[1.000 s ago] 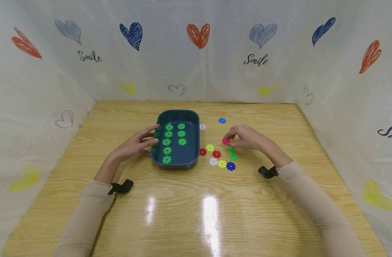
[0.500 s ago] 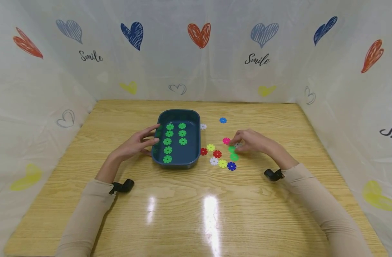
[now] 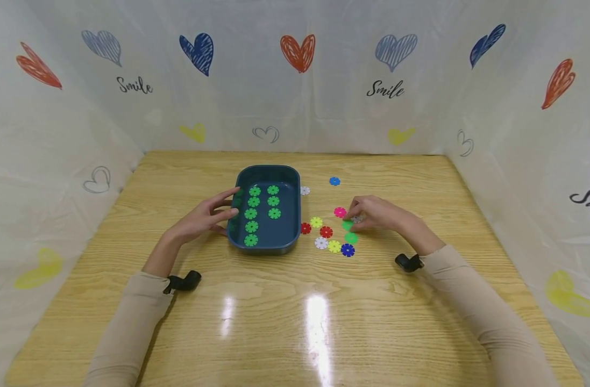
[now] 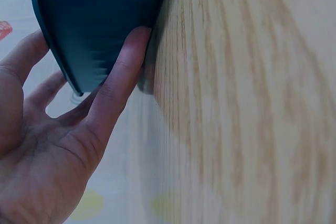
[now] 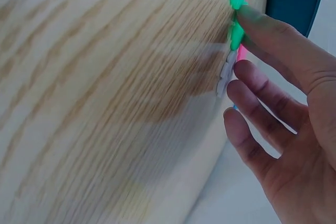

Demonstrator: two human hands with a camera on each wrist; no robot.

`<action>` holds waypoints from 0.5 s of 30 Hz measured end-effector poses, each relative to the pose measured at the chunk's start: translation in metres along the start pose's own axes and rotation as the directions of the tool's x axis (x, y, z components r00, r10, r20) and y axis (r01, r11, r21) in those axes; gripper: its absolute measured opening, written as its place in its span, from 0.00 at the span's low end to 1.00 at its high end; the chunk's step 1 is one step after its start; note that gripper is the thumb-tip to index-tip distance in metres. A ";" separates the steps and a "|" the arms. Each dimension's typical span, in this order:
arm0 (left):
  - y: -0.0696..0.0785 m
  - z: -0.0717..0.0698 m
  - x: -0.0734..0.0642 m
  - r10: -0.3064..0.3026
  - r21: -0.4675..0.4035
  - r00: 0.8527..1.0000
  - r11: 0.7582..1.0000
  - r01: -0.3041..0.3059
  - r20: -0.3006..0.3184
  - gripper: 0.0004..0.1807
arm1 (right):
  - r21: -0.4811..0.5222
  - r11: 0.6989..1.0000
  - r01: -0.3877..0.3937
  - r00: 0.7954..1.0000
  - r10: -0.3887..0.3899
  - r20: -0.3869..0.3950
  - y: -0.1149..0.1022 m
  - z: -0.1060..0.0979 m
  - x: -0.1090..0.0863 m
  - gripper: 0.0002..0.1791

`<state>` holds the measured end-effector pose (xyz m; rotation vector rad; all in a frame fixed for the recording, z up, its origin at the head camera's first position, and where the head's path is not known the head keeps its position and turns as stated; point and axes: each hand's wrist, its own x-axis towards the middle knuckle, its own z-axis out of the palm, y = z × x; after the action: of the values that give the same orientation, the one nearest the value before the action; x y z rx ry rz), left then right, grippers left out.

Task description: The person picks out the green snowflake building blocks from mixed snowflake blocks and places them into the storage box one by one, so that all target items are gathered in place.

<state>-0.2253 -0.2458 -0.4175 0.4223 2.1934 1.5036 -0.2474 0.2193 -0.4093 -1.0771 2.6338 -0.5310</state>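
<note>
My left hand (image 3: 200, 217) rests spread against the left side of a dark blue tray (image 3: 297, 215), thumb and fingertips touching its outer wall; the left wrist view shows the thumb (image 4: 123, 66) lying along that wall. Inside the tray, green notched plastic discs (image 3: 251, 213) stand in two columns. To the right of it, my right hand (image 3: 379, 212) reaches down and pinches a green notched disc (image 5: 237, 36) between thumb and index finger, close over the table. A second green disc (image 3: 351, 238) lies just in front, and a white disc (image 3: 356, 219) is partly hidden under the fingers.
Between tray and right hand lie red (image 3: 326, 232), yellow (image 3: 334, 246), white (image 3: 321, 243) and dark blue discs (image 3: 348, 250). A pink disc (image 3: 340, 212) is beside the right fingertips; a light blue disc (image 3: 334, 181) lies farther back. A printed curtain (image 3: 295, 107) surrounds the wooden table (image 3: 256, 322).
My right hand has left the pink disc on the table and shifted slightly right and nearer, onto the green disc. The left hand and the tray stay put.
</note>
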 end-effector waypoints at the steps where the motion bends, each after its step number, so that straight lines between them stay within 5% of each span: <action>1: 0.000 0.000 0.000 -0.001 -0.001 1.000 1.000 0.001 0.000 0.37 | 0.001 1.000 -0.005 1.000 0.005 0.002 -0.001 0.000 0.000 0.15; 15: 0.001 0.000 0.000 0.000 0.005 1.000 1.000 0.000 -0.002 0.37 | -0.115 0.993 -0.006 1.000 0.004 -0.017 -0.004 0.002 0.006 0.12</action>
<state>-0.2251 -0.2451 -0.4167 0.4226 2.1991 1.4996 -0.2488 0.2121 -0.4100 -1.1025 2.7105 -0.3924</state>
